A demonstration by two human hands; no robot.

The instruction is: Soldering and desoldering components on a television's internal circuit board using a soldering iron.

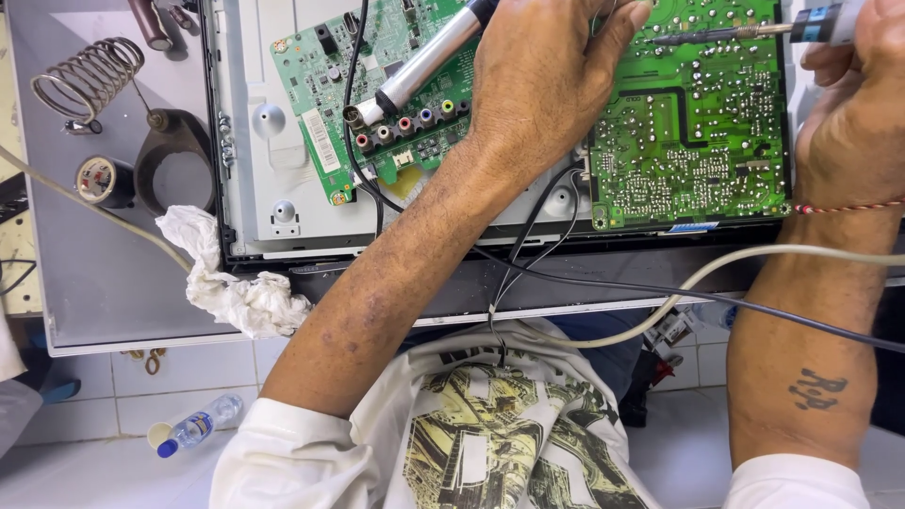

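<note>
A: Soldering iron (745, 31) — where does it sit?

B: At the top right, its thin metal tip lying across the solder side of the large green circuit board (693, 123). The right hand (853, 113) is clenched round its blue and white handle, which runs partly out of view.

A: Start nearest the person, then.

B: Low in the view a small plastic bottle (193, 429) with a blue cap lies on the tiled floor. Above it, both forearms reach forward from white sleeves. A pale cable (698, 278) and a black cable (660, 292) cross between them, over the front edge of the open chassis.

A: And the left hand?

B: The left hand (547, 85) grasps a silver, tube-shaped tool with a dark grip (424, 61), held at a slant over the smaller green board (396, 113) with its row of coloured sockets. The thumb reaches towards the large board.

A: What lies off to the left?

B: A crumpled white rag (231, 283) hangs at the chassis corner. Farther on, on the grey tabletop (104, 292), stand a roll of tape (102, 181) and a coiled wire iron stand (87, 77).
</note>
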